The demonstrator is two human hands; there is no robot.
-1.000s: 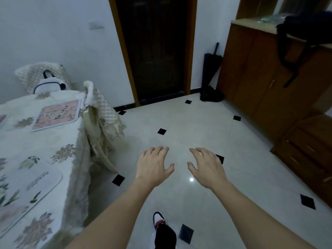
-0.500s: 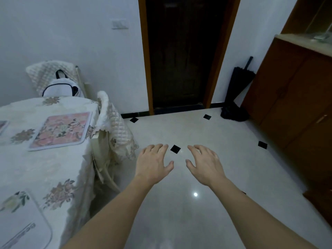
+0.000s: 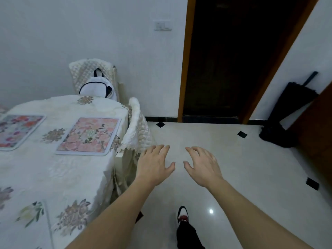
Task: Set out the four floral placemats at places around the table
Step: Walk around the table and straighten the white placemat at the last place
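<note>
A pink floral placemat (image 3: 89, 136) lies flat near the table's right edge. A second placemat (image 3: 15, 130) with red and blue flowers lies to its left, cut by the frame edge. A pale placemat (image 3: 28, 223) with a faint flower shows at the bottom left corner. The table (image 3: 59, 177) wears a cream floral cloth. My left hand (image 3: 154, 164) and my right hand (image 3: 203, 166) hover palm down over the floor, right of the table, fingers spread and holding nothing.
A chair with a quilted cover (image 3: 136, 126) is tucked at the table's right side. Another covered chair (image 3: 89, 72) with a white backpack (image 3: 98, 87) stands behind the table. A dark doorway (image 3: 239, 56), a black umbrella (image 3: 289, 112) and tiled floor (image 3: 242, 177) lie ahead.
The view has swung left and the table now fills more of the frame; a second placemat has come into sight. Both hands stay empty and spread. My foot steps forward.
</note>
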